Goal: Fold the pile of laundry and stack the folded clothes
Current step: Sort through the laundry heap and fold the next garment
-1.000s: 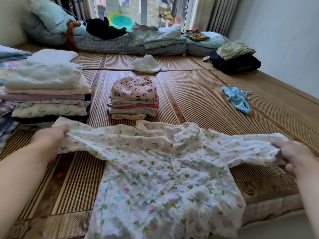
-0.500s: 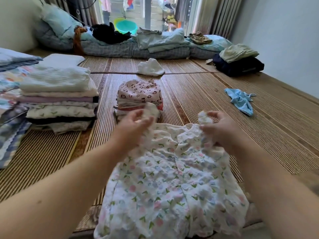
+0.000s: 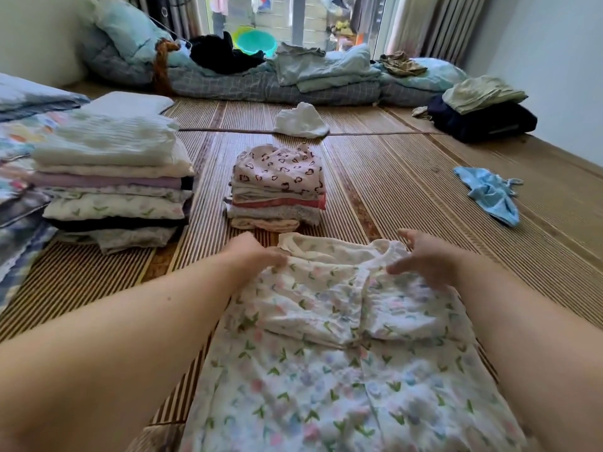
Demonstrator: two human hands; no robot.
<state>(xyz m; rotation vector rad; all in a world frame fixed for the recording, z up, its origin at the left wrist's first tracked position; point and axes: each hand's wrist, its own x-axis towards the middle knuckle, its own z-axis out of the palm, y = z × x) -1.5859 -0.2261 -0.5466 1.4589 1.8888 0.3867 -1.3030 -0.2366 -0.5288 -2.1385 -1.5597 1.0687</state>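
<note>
Seen from my head, the floral garment (image 3: 326, 370) lies flat on the woven mat (image 3: 408, 190) before me, its sleeves folded in across the chest. My left grip (image 3: 257, 256) pinches cloth near the collar. My right grip (image 3: 427, 259) rests released on the other shoulder, fingers spread. The small folded stack (image 3: 277, 187) sits just beyond.

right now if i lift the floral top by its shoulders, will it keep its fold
Probably not: the floral top looks thin and floppy, bunching under the left hand. Its folded-in sleeves lie loose, so they'd likely fall open.
</note>
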